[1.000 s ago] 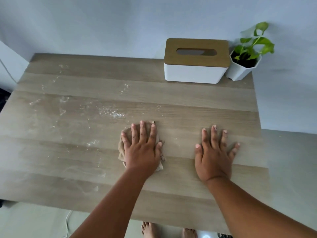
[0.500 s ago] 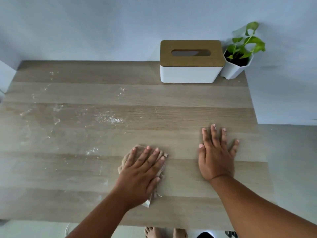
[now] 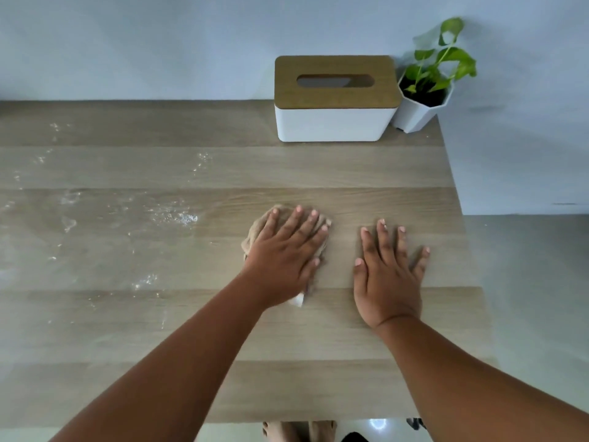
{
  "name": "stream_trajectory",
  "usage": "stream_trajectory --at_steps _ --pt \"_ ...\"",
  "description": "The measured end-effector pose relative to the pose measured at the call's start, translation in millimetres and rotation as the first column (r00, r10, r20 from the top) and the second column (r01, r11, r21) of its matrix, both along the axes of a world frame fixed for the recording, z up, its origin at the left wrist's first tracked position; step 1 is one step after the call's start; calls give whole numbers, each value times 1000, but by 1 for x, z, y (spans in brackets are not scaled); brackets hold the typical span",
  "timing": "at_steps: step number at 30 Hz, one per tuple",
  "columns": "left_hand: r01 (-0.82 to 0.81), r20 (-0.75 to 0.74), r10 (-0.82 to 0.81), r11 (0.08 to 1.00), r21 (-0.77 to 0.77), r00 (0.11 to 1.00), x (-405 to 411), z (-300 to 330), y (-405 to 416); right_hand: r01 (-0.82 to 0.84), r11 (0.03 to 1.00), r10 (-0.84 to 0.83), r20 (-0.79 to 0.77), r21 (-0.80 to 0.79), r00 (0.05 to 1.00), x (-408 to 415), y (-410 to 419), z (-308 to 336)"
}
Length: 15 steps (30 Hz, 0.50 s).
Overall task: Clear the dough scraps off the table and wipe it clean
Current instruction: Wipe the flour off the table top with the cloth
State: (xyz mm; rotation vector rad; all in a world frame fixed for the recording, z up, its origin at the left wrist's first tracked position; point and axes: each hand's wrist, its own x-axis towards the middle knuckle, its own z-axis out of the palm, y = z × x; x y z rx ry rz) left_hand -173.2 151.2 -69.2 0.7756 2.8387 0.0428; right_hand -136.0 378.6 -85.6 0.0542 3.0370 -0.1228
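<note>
I press my left hand (image 3: 287,260) flat, fingers straight, on the cloth (image 3: 255,232) to scrub, while my right hand (image 3: 387,275), spread and holding nothing, braces on the table (image 3: 318,362) beside that cloth.

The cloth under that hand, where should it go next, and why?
Probably a sweep to the left. The left hand presses the cloth flat on the table, and the nearest white residue lies just left of it, with more beyond. The right hand rests flat on the wood.
</note>
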Motion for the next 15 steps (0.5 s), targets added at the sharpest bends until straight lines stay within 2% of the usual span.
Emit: stream_trajectory --at_steps 2,3,5,7,10,12,15 --pt "114 -19 -115 993 -12 993 15 -2 -25 -1 1000 1 0 -3 1000 0 0 1" --pt "118 -36 -118 993 -16 992 16 -2 -38 -3 1000 3 2 -6 1000 0 -1 1" --pt "16 -62 -17 1000 -16 998 8 -3 -52 -6 1000 6 2 -12 1000 0 -1 3" --pt "-196 -48 195 981 -13 980 -14 -3 -51 -4 1000 4 2 -18 1000 0 -1 3" --pt "-478 -25 478 878 5 878 -56 -5 -37 -9 1000 9 1 -18 1000 1 -1 3" --pt "-546 3 546 838 -12 838 -81 -5 -21 -6 1000 6 12 -19 1000 -1 -1 3" --pt "-458 8 458 889 -20 889 -95 -2 2 -8 1000 9 21 -16 1000 0 -1 3"
